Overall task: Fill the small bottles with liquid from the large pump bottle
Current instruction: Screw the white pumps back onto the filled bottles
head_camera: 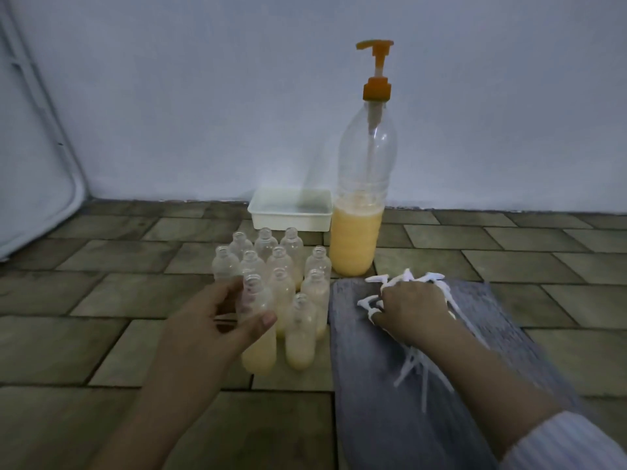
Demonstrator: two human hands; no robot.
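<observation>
A large clear pump bottle [359, 205] with an orange pump head stands by the wall, its lower part filled with yellow liquid. In front of it, several small clear uncapped bottles [283, 262] stand in a cluster on the tiled floor; the nearer ones hold pale yellow liquid. My left hand [217, 320] grips the nearest small bottle [258, 347] round its upper half, thumb in front. My right hand [410, 310] rests on a pile of white spray pump caps [415, 364] and curls round some of them.
A white rectangular tray [290, 212] sits against the wall behind the small bottles. The caps lie on a grey cloth or clothed leg [373, 385] at the right. A pale folded frame [37, 157] leans at the left wall.
</observation>
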